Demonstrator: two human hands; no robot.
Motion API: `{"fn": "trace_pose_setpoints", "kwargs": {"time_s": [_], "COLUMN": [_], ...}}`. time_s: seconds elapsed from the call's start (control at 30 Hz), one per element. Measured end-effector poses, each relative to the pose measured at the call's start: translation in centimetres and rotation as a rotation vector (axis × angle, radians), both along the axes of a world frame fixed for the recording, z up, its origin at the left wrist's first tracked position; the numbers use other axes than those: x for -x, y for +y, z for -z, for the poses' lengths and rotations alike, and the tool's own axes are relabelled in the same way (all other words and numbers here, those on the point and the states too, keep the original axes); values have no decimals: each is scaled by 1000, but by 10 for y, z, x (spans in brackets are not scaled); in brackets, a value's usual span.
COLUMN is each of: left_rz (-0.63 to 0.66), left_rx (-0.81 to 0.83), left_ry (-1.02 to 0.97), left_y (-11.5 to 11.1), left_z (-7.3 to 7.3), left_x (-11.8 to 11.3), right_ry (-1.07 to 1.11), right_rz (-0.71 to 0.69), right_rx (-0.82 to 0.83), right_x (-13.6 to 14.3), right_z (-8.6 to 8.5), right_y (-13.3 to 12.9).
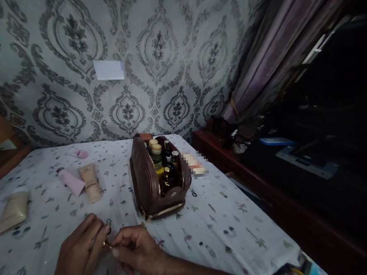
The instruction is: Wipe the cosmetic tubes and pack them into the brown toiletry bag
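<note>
Low in the view, my left hand (81,248) and my right hand (137,250) are close together over the patterned white sheet (208,244). Between their fingertips is a small gold-coloured item (107,244), too small to make out fully; both hands pinch it. A small shiny ring-like piece (108,225) shows at my left fingertips. Just beyond my hands stands a brown zip bag (144,177), open at the top, with several bottles and jars (156,149) inside.
A beige tube (89,182), a pink tube (72,181) and a cream tube (14,210) lie at the left. A pink item (81,154) is farther back. Right of the bed stands dark red furniture (208,142); colourful items (291,272) sit at the bottom right.
</note>
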State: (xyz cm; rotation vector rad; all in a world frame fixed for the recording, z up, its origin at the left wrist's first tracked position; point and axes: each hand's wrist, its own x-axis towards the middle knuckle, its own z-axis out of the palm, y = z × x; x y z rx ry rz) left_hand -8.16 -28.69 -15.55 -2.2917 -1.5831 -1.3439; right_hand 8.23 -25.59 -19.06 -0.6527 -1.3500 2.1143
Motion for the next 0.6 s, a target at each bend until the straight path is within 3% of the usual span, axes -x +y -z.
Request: {"fn": "trace_pose_setpoints", "kwargs": {"time_s": [0.33, 0.6], "left_rz": [-10, -106], "left_rx": [205, 362], "left_ry": [-231, -274], "left_y": [-5, -8], "left_z": [1, 2], "left_x": [9, 6], "right_ry": [-30, -28], "right_rz": [9, 22], "right_rx": [56, -6], "right_x": [-1, 5], "right_z": [-8, -1], "right_y": [1, -2]}}
